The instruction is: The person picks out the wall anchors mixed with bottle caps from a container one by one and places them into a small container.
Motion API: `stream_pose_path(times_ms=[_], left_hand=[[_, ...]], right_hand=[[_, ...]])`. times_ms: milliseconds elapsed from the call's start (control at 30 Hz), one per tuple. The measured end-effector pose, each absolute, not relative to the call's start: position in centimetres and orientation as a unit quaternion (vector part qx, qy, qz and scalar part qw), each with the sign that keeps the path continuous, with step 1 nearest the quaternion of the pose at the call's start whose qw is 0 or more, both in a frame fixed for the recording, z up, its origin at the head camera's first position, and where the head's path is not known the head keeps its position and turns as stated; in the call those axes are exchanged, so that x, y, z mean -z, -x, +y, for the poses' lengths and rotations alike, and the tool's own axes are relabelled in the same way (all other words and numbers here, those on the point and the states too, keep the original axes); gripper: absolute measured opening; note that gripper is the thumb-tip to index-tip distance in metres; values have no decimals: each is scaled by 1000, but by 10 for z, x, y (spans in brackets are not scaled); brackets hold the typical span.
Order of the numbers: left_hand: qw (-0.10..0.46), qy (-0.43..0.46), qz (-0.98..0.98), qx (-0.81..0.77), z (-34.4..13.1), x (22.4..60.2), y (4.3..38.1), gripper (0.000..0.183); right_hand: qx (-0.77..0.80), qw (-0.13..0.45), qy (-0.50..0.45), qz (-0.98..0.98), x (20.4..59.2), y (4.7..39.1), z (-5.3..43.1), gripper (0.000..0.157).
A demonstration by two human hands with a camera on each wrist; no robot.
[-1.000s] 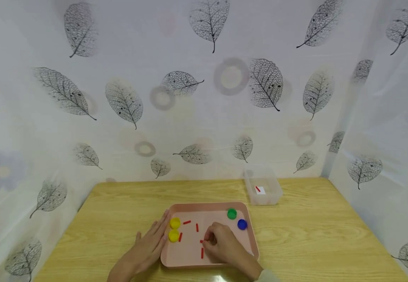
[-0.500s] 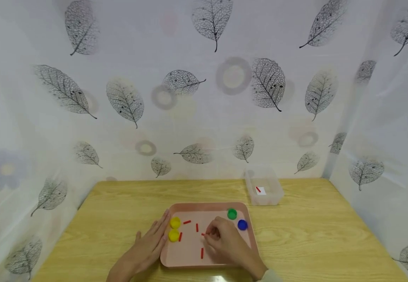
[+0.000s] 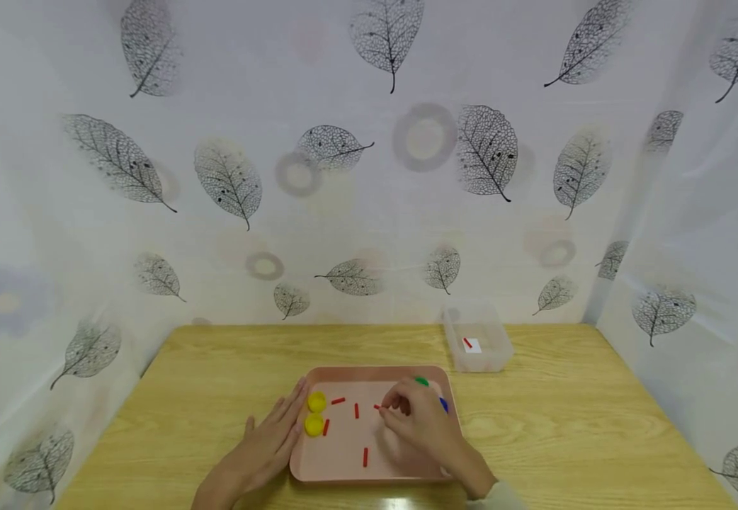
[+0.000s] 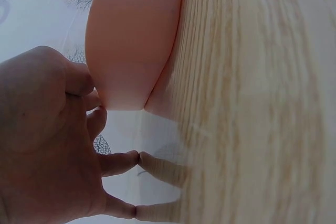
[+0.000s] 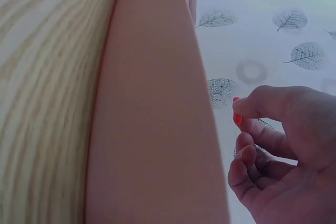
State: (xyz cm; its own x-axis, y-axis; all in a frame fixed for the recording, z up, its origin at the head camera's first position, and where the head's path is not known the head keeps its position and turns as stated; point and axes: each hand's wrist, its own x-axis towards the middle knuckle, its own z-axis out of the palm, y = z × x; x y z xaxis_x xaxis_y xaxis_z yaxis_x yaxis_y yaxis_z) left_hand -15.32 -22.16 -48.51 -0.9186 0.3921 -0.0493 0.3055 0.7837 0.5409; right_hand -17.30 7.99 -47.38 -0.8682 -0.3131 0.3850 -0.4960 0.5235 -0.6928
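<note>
A pink tray (image 3: 375, 476) lies on the table. Between thumb and forefinger, my right hand (image 3: 425, 425) pinches a small red stick (image 5: 238, 117) over the tray's right half. My left hand (image 3: 263, 445) rests along the tray's left side with fairly straight fingers; in the left wrist view some fingers touch the tray's wall (image 4: 131, 40) and others stand on the table. Two yellow round caps (image 3: 316, 402) sit by the left rim. Several loose red sticks (image 3: 365, 457) lie on the tray floor. A green cap (image 3: 422, 381) and a blue cap (image 3: 443, 404) are partly hidden behind my right hand.
Beyond the tray's back right corner stands a clear plastic box (image 3: 480, 358) with a white card (image 3: 472, 346) and a red mark on it. The wooden table (image 3: 229, 361) meets a leaf-patterned white curtain (image 3: 369, 212) behind and at both sides.
My right hand has moved back and to the right with the red stick in its pinch, now covering part of the green and blue caps. My left hand has stayed against the tray.
</note>
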Motion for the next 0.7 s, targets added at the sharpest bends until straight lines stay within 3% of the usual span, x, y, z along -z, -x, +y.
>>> stream_pose_path(times_ms=[367, 700], left_hand=[[89, -174, 941, -276, -214, 485, 146, 56], [86, -167, 945, -269, -210, 486, 139, 56]], right_hand=[[-416, 190, -291, -840, 477, 186, 99, 23], [-445, 152, -236, -850, 467, 190, 125, 16]])
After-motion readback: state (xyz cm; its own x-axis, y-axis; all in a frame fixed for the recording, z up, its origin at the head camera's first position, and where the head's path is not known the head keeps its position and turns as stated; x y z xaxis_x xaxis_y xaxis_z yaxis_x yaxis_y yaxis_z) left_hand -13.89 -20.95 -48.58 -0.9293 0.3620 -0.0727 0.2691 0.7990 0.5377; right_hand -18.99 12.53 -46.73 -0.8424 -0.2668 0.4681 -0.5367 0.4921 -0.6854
